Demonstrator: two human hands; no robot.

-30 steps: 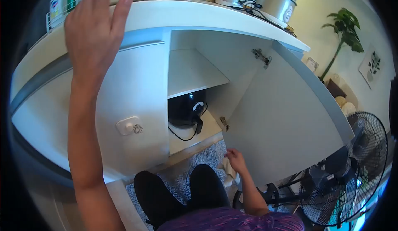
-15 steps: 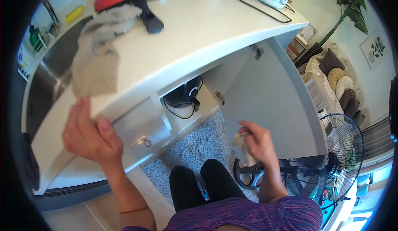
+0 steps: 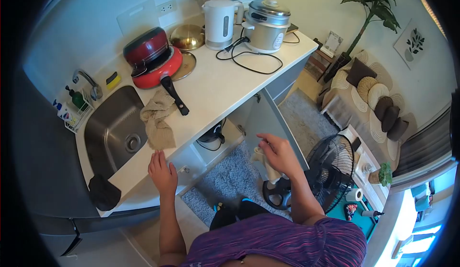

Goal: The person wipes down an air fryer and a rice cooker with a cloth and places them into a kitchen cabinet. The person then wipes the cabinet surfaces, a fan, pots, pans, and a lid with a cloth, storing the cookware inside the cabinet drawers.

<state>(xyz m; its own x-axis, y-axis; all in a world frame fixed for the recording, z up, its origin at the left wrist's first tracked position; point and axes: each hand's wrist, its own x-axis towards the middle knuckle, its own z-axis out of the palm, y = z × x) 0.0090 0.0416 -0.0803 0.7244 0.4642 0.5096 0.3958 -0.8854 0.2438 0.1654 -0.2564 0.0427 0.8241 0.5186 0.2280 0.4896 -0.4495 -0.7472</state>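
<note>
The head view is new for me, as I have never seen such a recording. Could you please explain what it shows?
There is no machine here: these are a person's own bare hands. The camera is worn on the head and looks forward and down, so arms and clothing appear at the bottom.

The left hand is open, its fingertips at the front edge of the counter, beside a crumpled cloth. The right hand holds a small beige cloth away from the counter.

On the counter also stand a red pan with a darker pot stacked on it, a white kettle and a rice cooker.
</note>
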